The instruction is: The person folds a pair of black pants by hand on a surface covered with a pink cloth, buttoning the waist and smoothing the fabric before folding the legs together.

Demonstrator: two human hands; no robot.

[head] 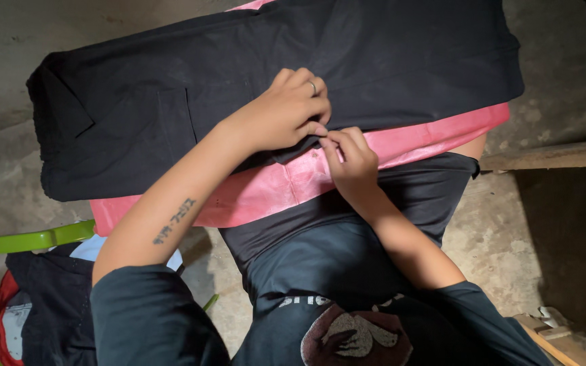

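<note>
Black garment pinched at its near hem, spread over a pink surface across your lap.

Your left hand is curled, thumb and forefinger closed on the hem fold; your right hand meets it at 5 o'clock, fingertips nipped on the same edge. Keep both pinches close together and the cloth flat, in my judgement, so the fold stays even. No labels or packages show; a green chair holding clothes sits at 8 o'clock.
</note>
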